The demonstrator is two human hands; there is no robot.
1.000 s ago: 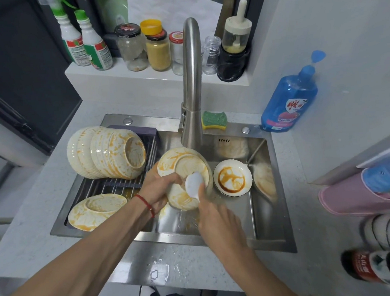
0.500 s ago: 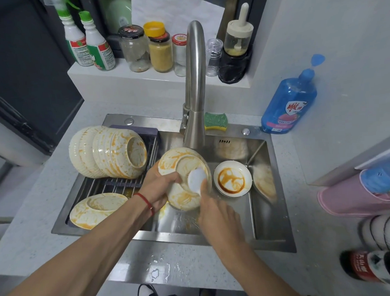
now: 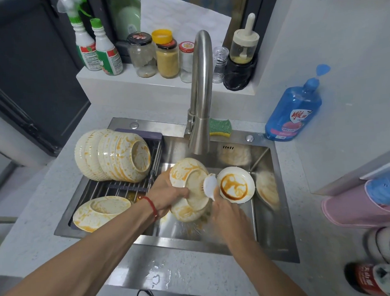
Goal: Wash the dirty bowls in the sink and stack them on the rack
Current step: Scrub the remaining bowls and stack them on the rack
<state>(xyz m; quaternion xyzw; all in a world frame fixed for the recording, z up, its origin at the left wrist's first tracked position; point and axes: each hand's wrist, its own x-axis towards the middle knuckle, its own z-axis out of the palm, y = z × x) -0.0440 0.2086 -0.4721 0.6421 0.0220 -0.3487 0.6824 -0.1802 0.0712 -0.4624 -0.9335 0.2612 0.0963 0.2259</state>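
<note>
My left hand [image 3: 167, 192] grips a cream bowl [image 3: 187, 181] smeared with orange sauce, tilted on edge over the steel sink [image 3: 268, 223]. My right hand [image 3: 228, 218] holds a white scrubbing brush [image 3: 210, 184] whose head presses against the bowl's right side. A small white dish [image 3: 236, 185] with a brown ring of sauce lies in the sink just right of the brush. Several dirty bowls [image 3: 114, 154] lean stacked on their sides on the rack [image 3: 124, 189] over the sink's left half. One more stained bowl [image 3: 102, 212] sits upside down at the rack's front.
The tall faucet [image 3: 201, 91] rises right above the held bowl. A green sponge [image 3: 220, 127] lies on the sink's back rim, and a blue soap bottle [image 3: 294, 112] stands at the right. Jars and spray bottles [image 3: 95, 47] line the ledge behind. Water is spilled on the front counter [image 3: 159, 277].
The brush has slid from the middle of the bowl toward its right edge, and my right hand shifted slightly right. My left hand keeps its hold on the bowl.
</note>
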